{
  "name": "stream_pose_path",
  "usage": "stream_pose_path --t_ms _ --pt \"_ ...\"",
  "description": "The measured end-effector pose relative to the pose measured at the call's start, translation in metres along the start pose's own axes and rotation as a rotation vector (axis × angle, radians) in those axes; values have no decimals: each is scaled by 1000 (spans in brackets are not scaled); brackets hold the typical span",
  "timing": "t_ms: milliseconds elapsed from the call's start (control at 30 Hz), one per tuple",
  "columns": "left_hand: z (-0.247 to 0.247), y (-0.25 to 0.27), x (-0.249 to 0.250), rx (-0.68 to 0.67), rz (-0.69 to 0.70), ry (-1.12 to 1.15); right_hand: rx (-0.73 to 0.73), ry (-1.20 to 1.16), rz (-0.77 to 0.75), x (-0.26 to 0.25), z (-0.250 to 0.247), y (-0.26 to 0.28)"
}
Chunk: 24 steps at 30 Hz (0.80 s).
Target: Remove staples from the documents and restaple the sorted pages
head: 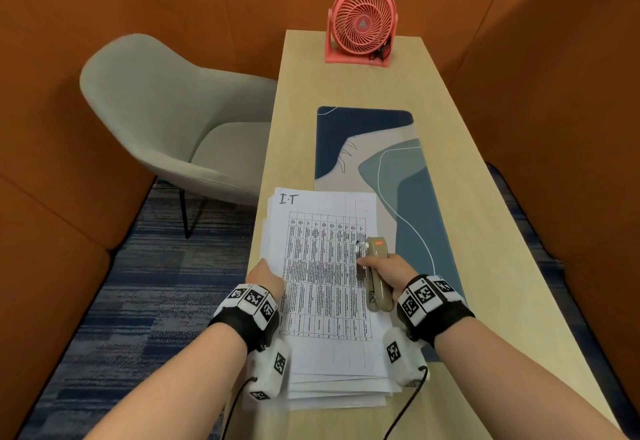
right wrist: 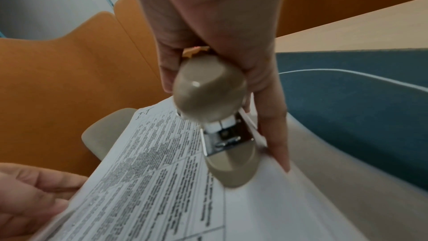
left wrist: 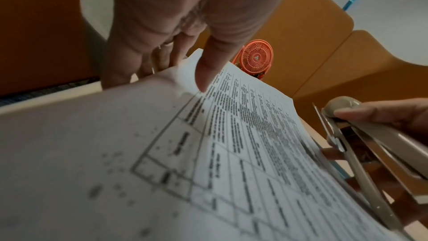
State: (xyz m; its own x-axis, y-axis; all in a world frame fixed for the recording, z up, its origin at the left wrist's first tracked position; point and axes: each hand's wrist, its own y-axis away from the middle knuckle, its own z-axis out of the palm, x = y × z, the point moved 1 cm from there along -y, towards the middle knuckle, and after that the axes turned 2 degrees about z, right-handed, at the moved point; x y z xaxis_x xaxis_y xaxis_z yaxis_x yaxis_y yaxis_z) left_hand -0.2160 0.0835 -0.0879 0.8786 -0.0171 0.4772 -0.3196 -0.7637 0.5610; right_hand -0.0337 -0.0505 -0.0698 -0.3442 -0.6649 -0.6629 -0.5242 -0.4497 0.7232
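In the lower centre of the head view, a loosely fanned stack of white printed pages (head: 325, 287) overhung the near-left edge of the pale wooden desk (head: 485, 232), partly covering a blue patterned desk mat (head: 415, 197). The left hand (head: 265, 275) pinched the stack's left edge; the right hand (head: 391, 271) gripped a beige metal-jawed stapler (head: 377, 273) over its right margin. A coral plastic fan (head: 362, 22) stood upper centre.

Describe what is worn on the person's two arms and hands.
Both forearms are bare, with no sleeves. Each wrist carries a black band topped by white blocks printed with black square-pattern markers. A white camera box with the same markers hangs under each wrist, trailing a black cable. The left hand wears a ring.
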Motion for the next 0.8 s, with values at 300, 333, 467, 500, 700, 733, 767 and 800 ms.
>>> stream_pose_path --t_ms 300,333,467,500,700,733,767,800 --pt "8 14 -1 40 -41 -160 -1 36 12 10 -2 9" --pt "8 15 -1 33 -41 -165 -4 25 15 10 -2 12" --pt "7 20 -3 33 -29 -160 60 -20 -14 9 -12 19" --pt "6 21 -4 40 -18 -178 118 24 -22 9 -18 17" --pt "3 27 -26 16 -23 -220 305 902 -20 12 -54 19" --pt "4 28 -31 25 -16 -220 278 1038 -45 16 -56 18" --pt "5 28 -36 36 -5 -210 247 1148 -56 21 -59 13" --pt "4 31 -39 52 0 -191 221 1235 -50 25 -61 11"
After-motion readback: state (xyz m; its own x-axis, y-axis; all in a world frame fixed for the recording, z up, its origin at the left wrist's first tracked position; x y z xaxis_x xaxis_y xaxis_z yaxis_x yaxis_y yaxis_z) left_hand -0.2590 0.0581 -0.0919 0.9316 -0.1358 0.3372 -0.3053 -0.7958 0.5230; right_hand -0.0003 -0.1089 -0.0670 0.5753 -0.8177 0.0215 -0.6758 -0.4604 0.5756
